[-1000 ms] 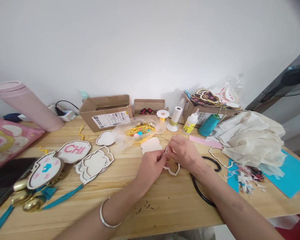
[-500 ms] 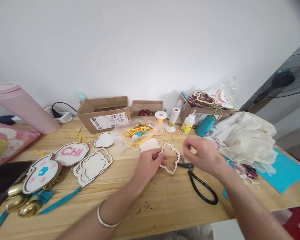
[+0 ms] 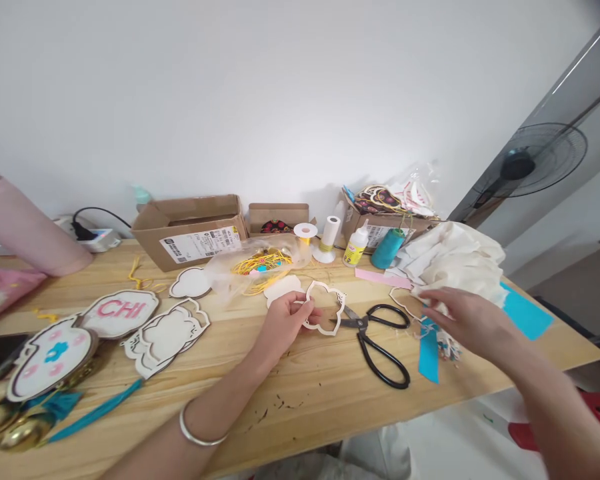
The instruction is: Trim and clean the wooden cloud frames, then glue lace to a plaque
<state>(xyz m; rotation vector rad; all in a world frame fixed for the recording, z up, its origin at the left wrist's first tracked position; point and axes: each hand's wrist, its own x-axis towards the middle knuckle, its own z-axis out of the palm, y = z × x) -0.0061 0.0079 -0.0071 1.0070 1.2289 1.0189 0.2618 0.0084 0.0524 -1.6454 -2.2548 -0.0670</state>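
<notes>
My left hand (image 3: 283, 323) pinches the left edge of a white cloud-shaped wooden frame (image 3: 325, 309) lying on the wooden table (image 3: 300, 387). Black scissors (image 3: 377, 340) lie just right of the frame. My right hand (image 3: 463, 317) is out to the right above a pile of paper scraps (image 3: 437, 340) and a second thin white outline piece (image 3: 405, 303). Its fingers are curled together; whether they hold anything I cannot make out. A silver bangle circles my left wrist.
Cardboard boxes (image 3: 190, 230), thread spools (image 3: 330, 238), a glue bottle (image 3: 355, 248) and a teal spool (image 3: 386, 248) line the back. A bag of yellow cord (image 3: 255, 263), cloud cutouts (image 3: 165, 333), a "CHI" plaque (image 3: 123, 312), crumpled white cloth (image 3: 455, 257) and a fan (image 3: 530, 160) surround the hands.
My right hand let go of the frame and swung right to the scrap pile, uncovering the scissors. My left hand keeps the frame. The view has turned to the right.
</notes>
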